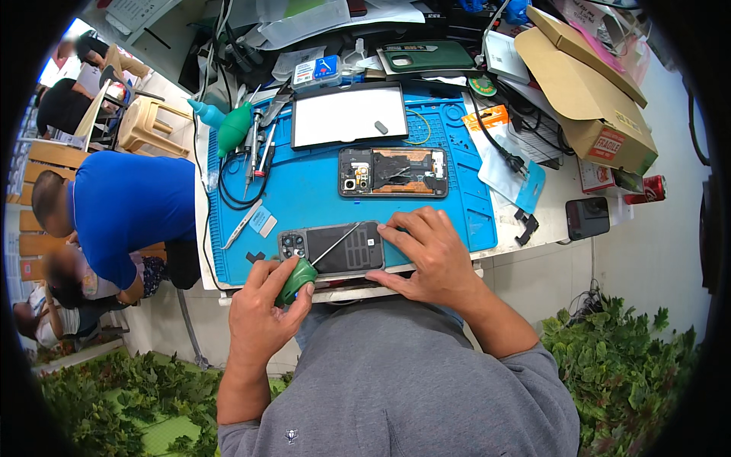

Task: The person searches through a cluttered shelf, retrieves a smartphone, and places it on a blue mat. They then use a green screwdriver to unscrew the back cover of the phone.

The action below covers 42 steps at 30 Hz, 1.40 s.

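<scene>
A dark grey phone back cover (346, 257) lies on the blue mat, close to the table's front edge, with camera rings at its left end. My right hand (426, 255) grips its right end, with the thumb on the near edge and fingers on the far edge. My left hand (266, 305) is closed around a rounded green tool (298, 282) with a long thin metal shaft. That shaft slants up and right over the cover; whether its tip touches cannot be told. Beyond the cover lies an opened phone (392, 173), its inner parts and orange-brown areas exposed.
A white-topped tray (346, 118) stands behind the opened phone. Left are a green blower bulb (234, 129), tweezers (242, 225) and screwdrivers (265, 156). A cardboard box (601, 122) and another phone (587, 218) sit right. A person in blue (137, 217) is at left.
</scene>
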Each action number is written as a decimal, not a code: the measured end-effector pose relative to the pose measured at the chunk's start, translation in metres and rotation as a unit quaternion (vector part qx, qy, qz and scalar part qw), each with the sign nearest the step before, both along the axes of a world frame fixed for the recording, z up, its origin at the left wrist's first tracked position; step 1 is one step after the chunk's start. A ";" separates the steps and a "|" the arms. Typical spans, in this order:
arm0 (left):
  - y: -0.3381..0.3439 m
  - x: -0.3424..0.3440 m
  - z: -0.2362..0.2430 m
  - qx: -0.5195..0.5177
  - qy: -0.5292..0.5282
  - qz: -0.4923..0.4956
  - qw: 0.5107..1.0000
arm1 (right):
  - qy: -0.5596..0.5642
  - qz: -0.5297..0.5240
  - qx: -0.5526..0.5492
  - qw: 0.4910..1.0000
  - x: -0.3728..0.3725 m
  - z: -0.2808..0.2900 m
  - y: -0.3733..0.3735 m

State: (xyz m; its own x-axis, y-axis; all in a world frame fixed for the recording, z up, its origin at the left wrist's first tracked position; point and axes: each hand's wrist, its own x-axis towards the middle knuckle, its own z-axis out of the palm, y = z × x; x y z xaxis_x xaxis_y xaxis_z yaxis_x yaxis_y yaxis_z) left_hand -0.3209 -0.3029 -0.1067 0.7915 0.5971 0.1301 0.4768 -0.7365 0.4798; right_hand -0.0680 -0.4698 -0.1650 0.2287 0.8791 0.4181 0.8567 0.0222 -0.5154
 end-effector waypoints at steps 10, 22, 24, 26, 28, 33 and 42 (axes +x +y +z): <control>-0.006 -0.003 0.001 -0.014 -0.010 0.021 1.000 | -0.008 0.042 -0.020 0.999 0.005 0.006 0.003; -0.013 -0.009 0.000 -0.029 -0.032 0.054 0.998 | 0.029 0.089 -0.107 0.990 0.013 0.022 0.025; -0.013 -0.011 -0.001 -0.020 -0.039 0.052 0.998 | 0.038 0.091 -0.132 0.986 0.014 0.027 0.029; -0.014 -0.013 -0.001 -0.028 -0.039 0.056 0.997 | 0.028 0.087 -0.123 0.988 0.014 0.026 0.031; -0.017 -0.013 0.002 -0.049 -0.034 0.066 0.996 | 0.017 0.084 -0.125 0.988 0.015 0.026 0.033; -0.023 -0.013 0.005 -0.092 -0.028 0.079 0.992 | -0.026 0.084 -0.118 0.989 0.011 0.027 0.038; -0.029 -0.019 0.001 -0.098 -0.039 0.081 0.991 | -0.003 0.000 -0.003 1.000 -0.018 0.011 0.022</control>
State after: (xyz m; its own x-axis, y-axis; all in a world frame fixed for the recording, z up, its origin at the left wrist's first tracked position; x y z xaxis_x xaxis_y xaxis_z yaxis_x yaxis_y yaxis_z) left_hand -0.3402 -0.3324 -0.1053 0.6749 0.7358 0.0553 0.5379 -0.5418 0.6458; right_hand -0.0858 -0.4483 -0.1542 0.2255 0.8816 0.4146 0.8597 0.0201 -0.5104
